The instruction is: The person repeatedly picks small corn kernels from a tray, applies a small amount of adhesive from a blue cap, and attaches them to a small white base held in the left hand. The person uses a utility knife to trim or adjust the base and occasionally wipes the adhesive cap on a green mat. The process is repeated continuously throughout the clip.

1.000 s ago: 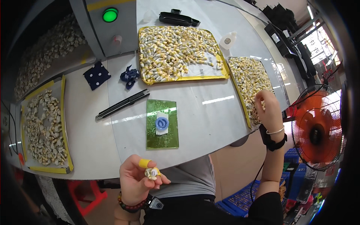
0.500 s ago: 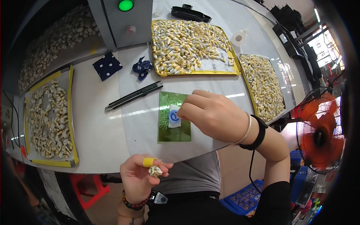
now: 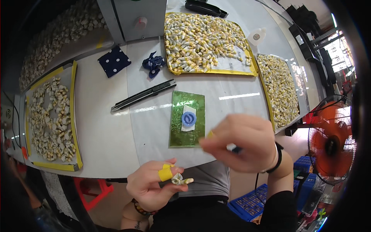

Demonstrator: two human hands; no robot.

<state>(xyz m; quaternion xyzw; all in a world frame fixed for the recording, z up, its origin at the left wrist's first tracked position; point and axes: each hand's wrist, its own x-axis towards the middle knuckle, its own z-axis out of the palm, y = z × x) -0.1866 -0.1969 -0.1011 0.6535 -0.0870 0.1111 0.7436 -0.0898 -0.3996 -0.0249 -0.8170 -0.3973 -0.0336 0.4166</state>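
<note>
The left hand (image 3: pixel 154 181) is in front of the near edge of the pale grey, glossy worktop (image 3: pixel 100 127), its thumb and fingertips pinched on a small white-and-yellow rolled piece (image 3: pixel 177 179) whose narrow yellowish end points to the right. Yellow bands (image 3: pixel 165 174) wrap its fingers. The right hand (image 3: pixel 243 143), smeared by motion, is curled in the air just beside the near right corner of a flat rectangular green plate (image 3: pixel 177 135). A spot of yellow shows by its fingertips, but the blur makes it impossible to tell whether its fingers are together or what they hold.

On the green plate lies a white rectangular patch bearing a round blue plastic ring (image 3: pixel 188 119), with neither hand touching it. A long black box-cutter-shaped tool (image 3: pixel 143 95) rests at a slant to the left, just beside the plate's far left corner. Beyond the tool lie a flat navy cloth with white dots (image 3: pixel 114 62) and a crumpled navy cloth (image 3: pixel 153 64).

At the far side stands a large yellow-edged tray (image 3: pixel 216 71), mostly covered with small white-and-yellow pieces; a second full tray (image 3: pixel 266 92) sits to its right, near a small translucent white bottle (image 3: pixel 257 36). Well to the left is a third yellow-edged tray (image 3: pixel 73 112), holding paler, chunkier lumps. An orange-bladed fan (image 3: pixel 331 144) stands off to the right.
</note>
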